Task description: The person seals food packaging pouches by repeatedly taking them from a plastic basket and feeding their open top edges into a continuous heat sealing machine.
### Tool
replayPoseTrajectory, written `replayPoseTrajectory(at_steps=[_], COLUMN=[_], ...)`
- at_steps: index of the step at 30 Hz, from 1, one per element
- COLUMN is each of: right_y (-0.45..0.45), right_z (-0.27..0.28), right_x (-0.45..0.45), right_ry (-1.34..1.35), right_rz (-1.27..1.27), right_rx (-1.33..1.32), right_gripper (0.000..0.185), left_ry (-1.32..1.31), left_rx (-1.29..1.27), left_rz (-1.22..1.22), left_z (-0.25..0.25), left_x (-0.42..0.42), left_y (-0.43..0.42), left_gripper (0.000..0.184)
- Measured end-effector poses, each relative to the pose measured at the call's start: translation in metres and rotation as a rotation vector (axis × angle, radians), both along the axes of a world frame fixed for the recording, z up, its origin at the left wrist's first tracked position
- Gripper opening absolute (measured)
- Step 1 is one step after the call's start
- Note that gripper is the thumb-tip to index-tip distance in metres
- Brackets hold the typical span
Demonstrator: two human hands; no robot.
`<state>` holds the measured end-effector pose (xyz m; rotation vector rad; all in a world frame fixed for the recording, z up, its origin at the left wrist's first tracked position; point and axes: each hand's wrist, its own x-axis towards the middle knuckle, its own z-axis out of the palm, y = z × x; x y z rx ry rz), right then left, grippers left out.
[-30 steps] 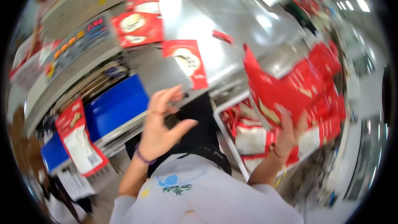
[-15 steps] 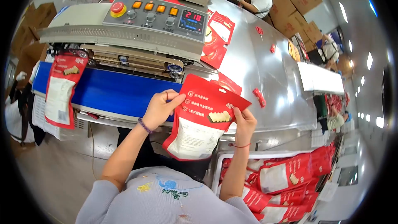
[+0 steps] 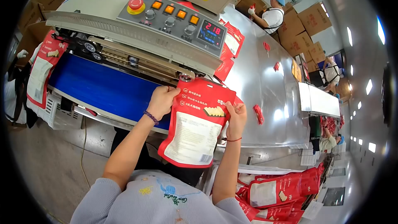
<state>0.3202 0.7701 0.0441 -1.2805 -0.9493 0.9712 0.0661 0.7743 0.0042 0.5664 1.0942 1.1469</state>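
Note:
A red and white snack pouch point(image 3: 191, 128) hangs upright between my hands in front of the band sealing machine point(image 3: 137, 41). My left hand point(image 3: 163, 101) pinches its upper left edge, thumb across the front. At the upper right edge, my right hand point(image 3: 236, 118) pinches it too. The pouch's top edge sits beside the right end of the sealing rollers point(image 3: 186, 76), over the near end of the blue conveyor belt point(image 3: 103, 89). I cannot tell whether the edge touches the rollers. At the machine's left end hangs another pouch point(image 3: 41, 74), its top at the sealing mechanism.
To the right stretches a metal table point(image 3: 265, 95) with red pouches point(image 3: 234, 41), a small red packet point(image 3: 258, 114) and scissors point(image 3: 266, 47). Below it stands a white crate point(image 3: 211, 178) of filled pouches point(image 3: 269, 191). A co-worker point(image 3: 273, 14) handles something near cardboard boxes point(image 3: 313, 18).
My hands have moved the pouch slightly left, and its top edge is now straighter and nearer the rollers. The other pouch has travelled left along the machine. The camera view has shifted.

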Motion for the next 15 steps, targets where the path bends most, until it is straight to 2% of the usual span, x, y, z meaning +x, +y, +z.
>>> replayPoseTrajectory(at_steps=[2,3,5,6,7,8,9,10,11,12,13,15], right_y=[0.001,0.006,0.017,0.018,0.017,0.009,-0.004,-0.024,-0.037,-0.057,-0.087,-0.139], right_z=[0.003,-0.007,-0.031,-0.029,-0.023,-0.005,0.010,0.010,0.010,0.016,0.037,0.049], right_x=[-0.017,-0.021,-0.023,-0.029,-0.035,-0.049,-0.057,-0.043,-0.031,-0.009,0.013,0.074], right_ry=[0.010,0.012,-0.101,-0.173,-0.239,-0.111,0.016,0.038,-0.178,-0.420,-0.760,-1.170], right_rz=[0.010,-0.004,0.023,0.019,0.005,0.111,0.175,0.004,-0.061,-0.134,-0.308,-0.715], right_rx=[-0.086,-0.091,0.003,-0.106,-0.218,-0.186,-0.138,-0.113,0.047,0.180,0.131,0.212], right_gripper=[0.028,0.028,0.027,0.023,0.020,0.014,0.010,0.010,0.012,0.016,0.025,0.029], left_ry=[0.163,0.391,0.680,0.862,1.088,1.205,1.120,0.971,1.048,0.814,0.661,0.599], left_rx=[0.035,0.175,0.292,0.349,0.425,0.513,0.565,0.670,0.768,0.652,0.603,0.629], left_rz=[0.034,0.086,0.094,0.110,0.123,0.200,0.370,0.325,0.186,0.229,0.108,-0.064], left_z=[-0.016,-0.035,-0.018,-0.007,0.008,0.015,0.035,0.050,0.055,0.061,0.068,0.064], left_x=[-0.013,-0.017,-0.039,-0.050,-0.064,-0.071,-0.088,-0.083,-0.075,-0.080,-0.071,-0.057], left_y=[0.000,0.003,-0.009,-0.020,-0.034,-0.047,-0.080,-0.084,-0.076,-0.110,-0.120,-0.129], left_gripper=[0.029,0.036,0.041,0.043,0.039,0.030,0.019,0.015,0.015,0.018,0.019,0.018])
